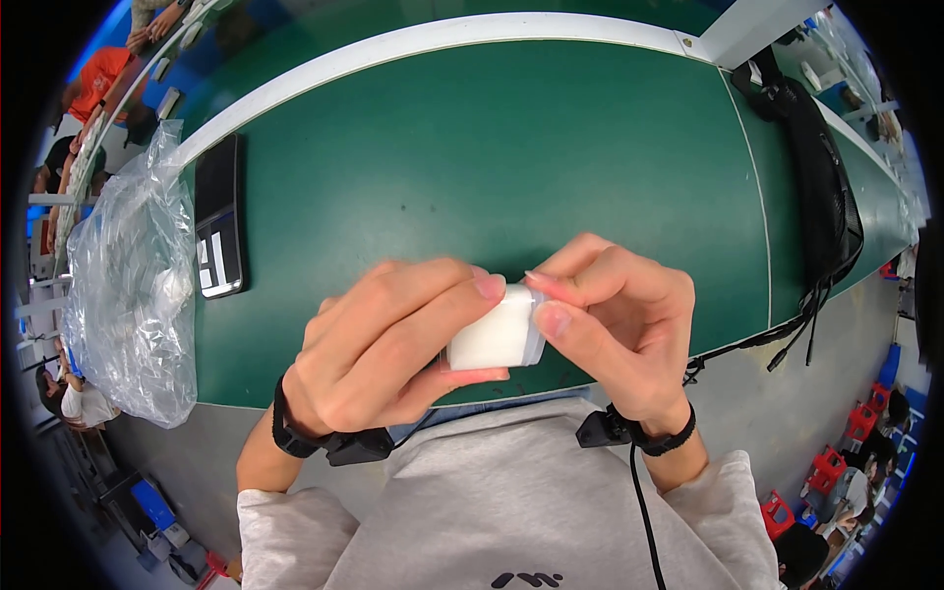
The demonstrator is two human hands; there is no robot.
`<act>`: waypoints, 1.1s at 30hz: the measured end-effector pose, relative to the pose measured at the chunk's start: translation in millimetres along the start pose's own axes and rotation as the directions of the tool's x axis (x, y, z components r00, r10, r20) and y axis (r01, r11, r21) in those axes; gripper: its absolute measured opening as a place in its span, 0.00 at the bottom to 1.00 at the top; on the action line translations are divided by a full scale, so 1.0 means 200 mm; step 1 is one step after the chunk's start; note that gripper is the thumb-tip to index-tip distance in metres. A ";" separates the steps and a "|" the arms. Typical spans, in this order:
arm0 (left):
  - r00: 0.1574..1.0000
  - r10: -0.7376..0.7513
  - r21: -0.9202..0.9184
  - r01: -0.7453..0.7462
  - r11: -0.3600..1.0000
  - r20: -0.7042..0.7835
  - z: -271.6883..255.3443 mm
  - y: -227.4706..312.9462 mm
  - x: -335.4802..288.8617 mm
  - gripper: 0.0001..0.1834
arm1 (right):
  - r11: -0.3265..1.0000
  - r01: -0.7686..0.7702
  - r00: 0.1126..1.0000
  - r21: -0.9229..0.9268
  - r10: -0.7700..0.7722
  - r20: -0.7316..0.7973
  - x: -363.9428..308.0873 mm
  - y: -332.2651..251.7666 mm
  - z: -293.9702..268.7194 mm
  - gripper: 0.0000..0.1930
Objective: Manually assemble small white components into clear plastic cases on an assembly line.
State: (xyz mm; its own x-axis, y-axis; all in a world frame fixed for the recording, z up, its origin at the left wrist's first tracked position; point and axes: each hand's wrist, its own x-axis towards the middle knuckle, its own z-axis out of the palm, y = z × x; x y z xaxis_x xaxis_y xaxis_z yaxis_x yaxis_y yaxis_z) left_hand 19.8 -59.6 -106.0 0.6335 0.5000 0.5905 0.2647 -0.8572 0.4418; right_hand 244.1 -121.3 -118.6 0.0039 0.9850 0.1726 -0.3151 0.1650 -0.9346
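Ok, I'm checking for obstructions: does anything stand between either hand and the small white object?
Nothing visible does. The left hand grips the small white object directly, and the right hand touches its translucent right-hand edge.

Green workbench [551,128] and red stools [827,468] suggest a workshop.

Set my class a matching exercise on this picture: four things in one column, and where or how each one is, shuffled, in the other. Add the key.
Things
1. White box
2. Phone
3. Plastic bag
4. Red stools

Places and states
A. See-through and crumpled
B. On the grey floor side, at the picture's lower right
C. Held between the left hand and the right hand
D. Dark, lying flat on the green table

Right pairs: 1-C, 2-D, 3-A, 4-B
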 end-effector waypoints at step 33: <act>0.998 -0.059 -0.069 0.060 0.996 0.017 0.00 -0.01 0.05 0.37 | 0.985 -0.127 0.992 0.115 0.126 0.018 -0.01 -0.01 0.00 0.10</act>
State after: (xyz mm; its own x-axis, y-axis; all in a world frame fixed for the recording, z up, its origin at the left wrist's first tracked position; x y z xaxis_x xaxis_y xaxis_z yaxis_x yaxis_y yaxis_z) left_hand 26.7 -53.4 -101.0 0.6290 0.5475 0.5518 0.2519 -0.8151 0.5217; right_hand 244.3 -123.5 -117.0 -0.0530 0.9968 0.0595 -0.4202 0.0318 -0.9069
